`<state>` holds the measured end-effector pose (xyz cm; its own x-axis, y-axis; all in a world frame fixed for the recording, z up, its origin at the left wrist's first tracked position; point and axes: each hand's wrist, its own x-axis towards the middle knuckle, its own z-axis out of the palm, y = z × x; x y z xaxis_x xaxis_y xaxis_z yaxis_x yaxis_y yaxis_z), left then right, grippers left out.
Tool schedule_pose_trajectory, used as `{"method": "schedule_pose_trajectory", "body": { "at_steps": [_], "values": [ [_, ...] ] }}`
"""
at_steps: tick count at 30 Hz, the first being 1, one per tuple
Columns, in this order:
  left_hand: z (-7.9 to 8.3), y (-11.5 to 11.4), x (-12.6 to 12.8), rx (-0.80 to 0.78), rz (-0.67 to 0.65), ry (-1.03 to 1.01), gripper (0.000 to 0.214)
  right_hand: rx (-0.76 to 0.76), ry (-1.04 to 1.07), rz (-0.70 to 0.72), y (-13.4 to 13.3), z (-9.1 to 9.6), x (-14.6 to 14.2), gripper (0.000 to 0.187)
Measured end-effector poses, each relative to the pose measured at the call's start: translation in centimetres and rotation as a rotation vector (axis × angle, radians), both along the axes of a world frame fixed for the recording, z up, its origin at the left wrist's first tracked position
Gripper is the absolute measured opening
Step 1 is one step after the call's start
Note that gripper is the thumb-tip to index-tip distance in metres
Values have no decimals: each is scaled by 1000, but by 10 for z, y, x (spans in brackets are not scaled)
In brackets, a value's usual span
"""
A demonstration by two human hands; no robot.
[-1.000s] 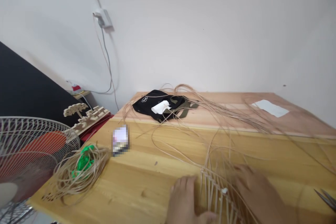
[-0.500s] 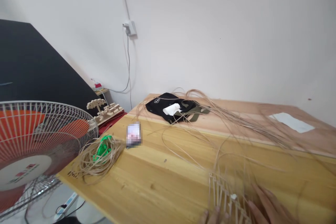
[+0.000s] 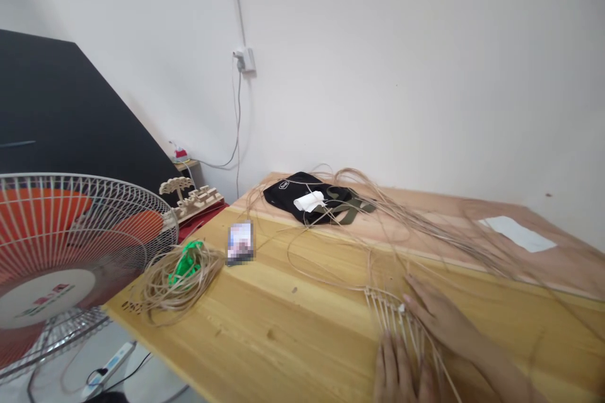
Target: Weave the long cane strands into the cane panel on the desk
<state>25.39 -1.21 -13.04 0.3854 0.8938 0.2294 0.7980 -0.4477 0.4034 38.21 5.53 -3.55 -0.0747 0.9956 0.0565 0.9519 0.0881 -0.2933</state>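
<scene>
Partly woven strip piece (image 3: pixel 384 307) at near right of wooden table (image 3: pixel 259 352), left hand (image 3: pixel 396 368) on its near part, fingers extended close together, right hand (image 3: pixel 437 318) along its right edge, can't tell if pinching, 1 strand coil (image 3: pixel 158 283) at left.

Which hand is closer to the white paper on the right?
Right. The right hand is in front of the white paper, leftward; the left hand is farther, at the woven strips.

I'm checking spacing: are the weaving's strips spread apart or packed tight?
Spread apart where visible: table shows between the strips beyond the left hand, which hides others.
</scene>
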Motion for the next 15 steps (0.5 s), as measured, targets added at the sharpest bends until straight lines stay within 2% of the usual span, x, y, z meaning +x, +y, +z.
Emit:
{"method": "schedule_pose_trajectory", "body": {
  "at_steps": [5, 8, 11, 13, 15],
  "values": [
    [26, 3, 10, -194, 96, -8, 58, 132, -11, -48, -1, 29, -21, 54],
    [47, 1, 16, -149, 155, -65, 65, 142, 74, -19, -14, 42, -44, 48],
    [60, 0, 14, -71, 186, -132, 63, 42, 237, -124, -29, 41, -60, 41],
    [62, 2, 9, -86, 204, -145, 56, -66, 361, -203, -36, 33, -63, 37],
    [57, 5, 4, -108, 175, -113, 50, -133, 469, -211, -40, 22, -62, 33]
  ]
}}
